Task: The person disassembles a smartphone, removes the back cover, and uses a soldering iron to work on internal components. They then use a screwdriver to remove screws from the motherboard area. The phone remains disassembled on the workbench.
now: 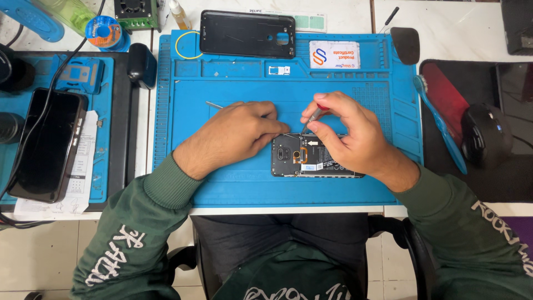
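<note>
An opened black phone with its back cover off (pixel 311 155) lies flat in the lower middle of the picture, on a big blue rubber work mat (pixel 233 183) that covers the white bench (pixel 444 16). Its inside shows: a dark camera part at the left end, a small round orange part beside it, and a white arrow sticker on the black battery.

The right hand (pixel 350 136) rests on the right end of the phone. Its grip is shut on a thin screwdriver with a red top (pixel 313 115), whose tip points down at the phone's top edge.

The left hand (pixel 239 133) is curled just left of the phone, pinching thin metal tweezers (pixel 214 104).

A black phone back cover (pixel 247 33) lies at the top middle.
</note>
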